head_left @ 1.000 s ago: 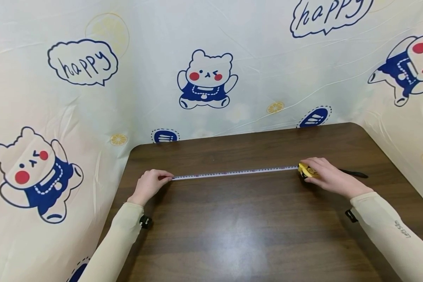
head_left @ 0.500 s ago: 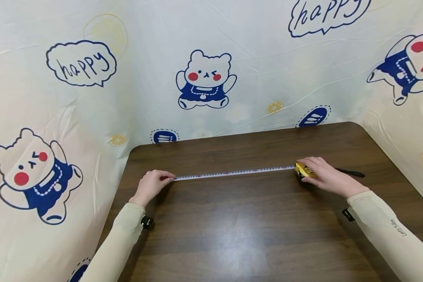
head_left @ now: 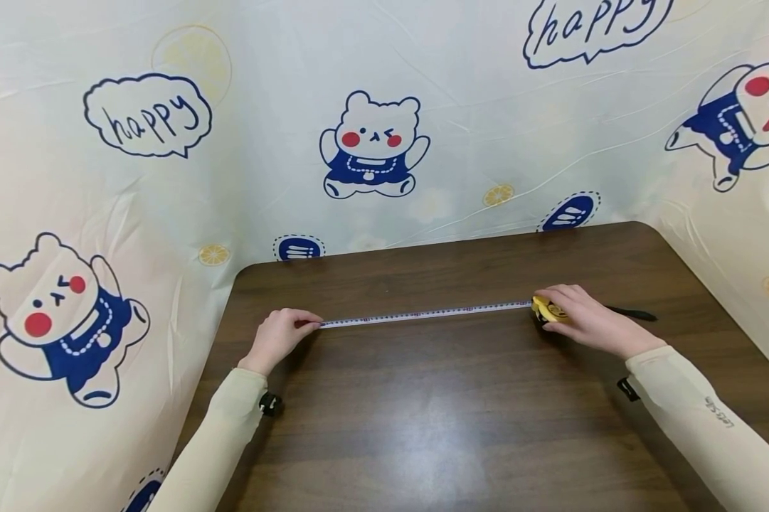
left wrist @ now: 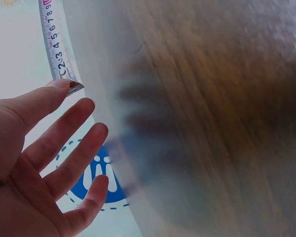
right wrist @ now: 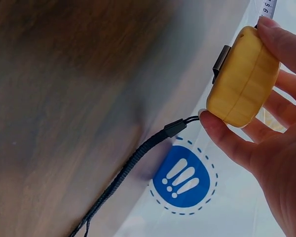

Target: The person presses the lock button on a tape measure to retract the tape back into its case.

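The left hand pinches the free end of a flat white steel measuring blade printed with dark and red graduations; in the left wrist view the thumb lies against the blade beside its small metal end hook, the opposing fingertip being mostly hidden; three further fingers extend, spread apart and clear of the blade.

The right hand grips a rounded yellow tape-measure case; its fingers are curled about the case, one digit at the blade mouth and another beside the strap end, the rest partly hidden behind the body; a dark metal clip projects from the case's side.

The blade runs straight between the hands, over the far half of a dark brown wood-grain table; the case sits at its right end; whether either touches the tabletop cannot be determined.

A black woven wrist strap hangs from the case by a thin loop, trailing to the right in the head view; both forearms wear cream sleeves; behind the table stands a pale fabric backdrop printed with navy-clothed cartoon bears.
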A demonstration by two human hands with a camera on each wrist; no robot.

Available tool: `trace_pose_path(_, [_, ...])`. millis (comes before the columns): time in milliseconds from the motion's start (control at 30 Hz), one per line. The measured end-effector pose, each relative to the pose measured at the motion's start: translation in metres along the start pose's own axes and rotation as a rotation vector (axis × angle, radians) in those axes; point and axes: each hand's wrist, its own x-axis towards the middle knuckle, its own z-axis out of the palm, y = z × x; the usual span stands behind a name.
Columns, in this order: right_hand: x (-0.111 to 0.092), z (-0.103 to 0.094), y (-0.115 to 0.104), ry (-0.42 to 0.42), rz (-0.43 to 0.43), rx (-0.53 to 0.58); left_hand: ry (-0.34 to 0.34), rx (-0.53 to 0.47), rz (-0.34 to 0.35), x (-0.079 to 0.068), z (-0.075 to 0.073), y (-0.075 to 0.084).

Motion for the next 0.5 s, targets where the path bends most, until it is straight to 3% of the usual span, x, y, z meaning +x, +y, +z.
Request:
trace_pose_path(267, [0.0036,0.0014,-0.0027,0.005,-0.005,-0.008,-0.001,0.000,0.008,0.0002,0.0013,0.0045])
trace_pose_path(500, [0.0054,0.0031,-0.0047,0.054,-0.084,-0.033,0.006,0.002,0.026,0.0003,0.0007,0.0086])
